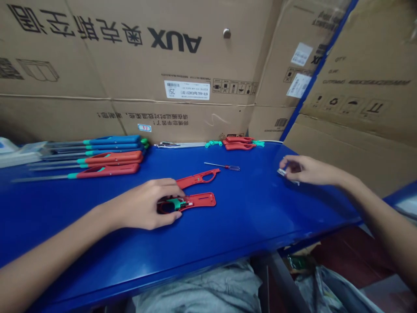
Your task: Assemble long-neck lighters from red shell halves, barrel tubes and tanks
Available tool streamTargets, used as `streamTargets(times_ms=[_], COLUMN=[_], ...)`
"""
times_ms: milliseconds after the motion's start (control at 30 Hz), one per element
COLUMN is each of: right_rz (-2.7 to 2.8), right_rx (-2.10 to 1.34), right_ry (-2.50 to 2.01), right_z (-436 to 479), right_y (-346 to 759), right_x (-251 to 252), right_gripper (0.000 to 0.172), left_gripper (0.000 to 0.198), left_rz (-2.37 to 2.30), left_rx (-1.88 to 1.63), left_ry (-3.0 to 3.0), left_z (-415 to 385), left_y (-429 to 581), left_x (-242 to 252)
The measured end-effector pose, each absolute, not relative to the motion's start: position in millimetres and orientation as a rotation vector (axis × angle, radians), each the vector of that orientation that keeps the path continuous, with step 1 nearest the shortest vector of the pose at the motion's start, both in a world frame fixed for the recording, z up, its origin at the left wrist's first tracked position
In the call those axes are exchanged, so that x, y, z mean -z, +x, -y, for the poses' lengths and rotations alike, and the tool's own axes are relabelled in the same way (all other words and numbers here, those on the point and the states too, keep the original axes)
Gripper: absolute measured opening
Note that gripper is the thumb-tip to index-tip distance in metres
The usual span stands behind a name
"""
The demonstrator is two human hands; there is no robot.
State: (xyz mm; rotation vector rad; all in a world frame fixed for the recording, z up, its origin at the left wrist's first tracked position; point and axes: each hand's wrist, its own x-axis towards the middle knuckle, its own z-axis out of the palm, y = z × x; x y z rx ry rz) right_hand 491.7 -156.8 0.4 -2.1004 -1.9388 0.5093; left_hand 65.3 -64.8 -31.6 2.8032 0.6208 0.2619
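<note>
My left hand [151,204] is closed around the near half of a red lighter shell [203,200] on the blue table. A green part and thin wires show inside that half. Just behind it lies the other red shell half [195,178], with an oval opening at its right end, partly hidden by my fingers. Off to the right, my right hand [298,169] pinches a small clear or silvery piece [282,172] just over the table. A small screwdriver [230,167] with a clear handle lies between the hands, touched by neither.
Several long-nosed lighters [110,171], red and blue, lie at the back left. Along the back are thin metal rods [182,145], green pieces [213,143] and red shells [239,143]. Cardboard walls [130,78] enclose the blue table [254,208]. Grey cloth [208,289] shows below its front edge.
</note>
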Motion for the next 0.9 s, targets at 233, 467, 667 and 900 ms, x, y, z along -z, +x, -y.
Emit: streamTargets(times_ms=[233, 467, 667, 900], right_rz=[2.108, 1.860, 1.793, 1.584], right_rx=[-0.624, -0.735, -1.063, -1.337], right_ry=[-1.316, -1.253, -1.089, -0.965], right_z=[116, 74, 75, 79], right_y=[362, 308, 306, 302], right_x=[-31, 1, 24, 28], right_gripper=[0.026, 0.021, 0.033, 0.034], left_gripper=[0.030, 0.031, 0.032, 0.031], left_rz=[-0.632, -0.625, -0.640, -0.626], left_rx=[-0.254, -0.272, -0.265, -0.267], left_ry=[2.827, 2.852, 2.850, 2.864], left_z=[69, 69, 69, 68], left_y=[64, 61, 60, 60], left_x=[30, 29, 29, 29])
